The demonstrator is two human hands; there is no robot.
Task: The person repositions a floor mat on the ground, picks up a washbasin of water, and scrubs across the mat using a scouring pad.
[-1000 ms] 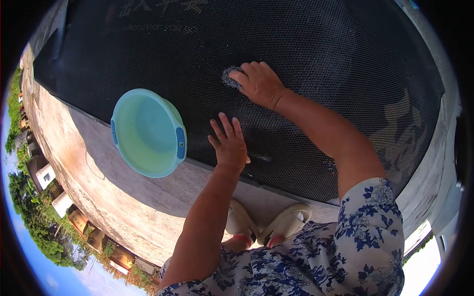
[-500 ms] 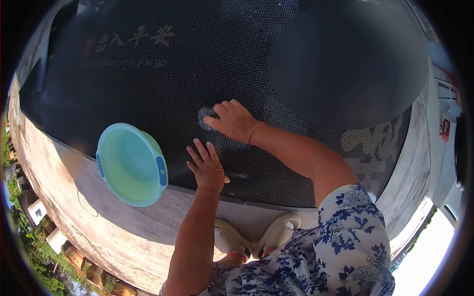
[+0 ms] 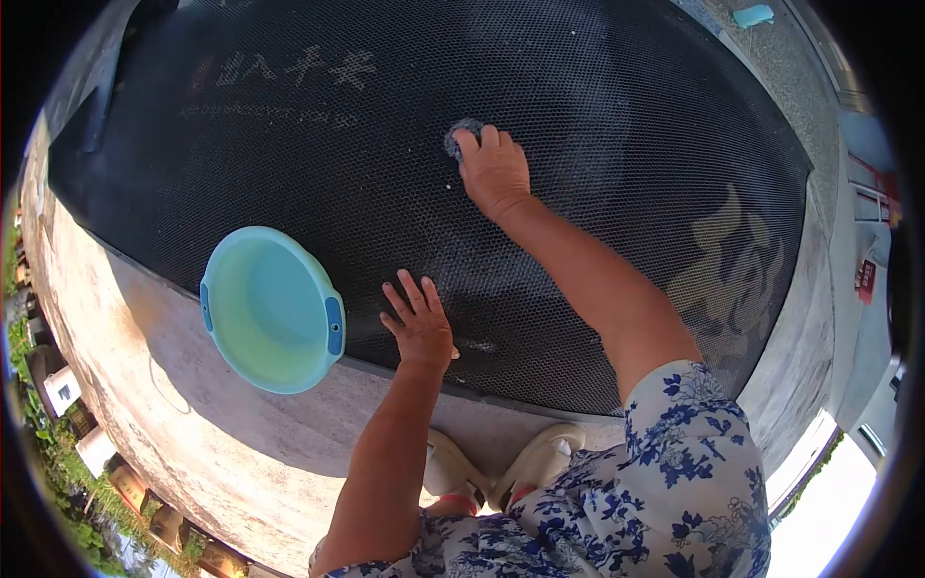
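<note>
My right hand (image 3: 496, 171) is closed on a grey, fuzzy-looking scourer (image 3: 463, 137) and holds it against a large black honeycomb-textured mat (image 3: 318, 183). The fingers cover part of the scourer. Nearer to me, my left hand (image 3: 420, 323) lies with spread fingers on the mat by its front edge and holds nothing. To the left of that hand, a light green-blue basin (image 3: 273, 383) with blue side grips stands at the mat's edge. Pale whitish smears mark the mat's surface between and beyond my hands.
Pale concrete (image 3: 226, 414) surrounds the mat. Two beige slippers (image 3: 540, 453) are on my feet just below the front edge. A light blue object (image 3: 753, 15) lies off the mat at the upper right. Characters and a flower pattern (image 3: 727, 270) are printed on the mat.
My right hand has moved forward and to the right with the scourer across the mat. The left hand stays spread on the mat. A dark blurred oval at the upper right is gone.
</note>
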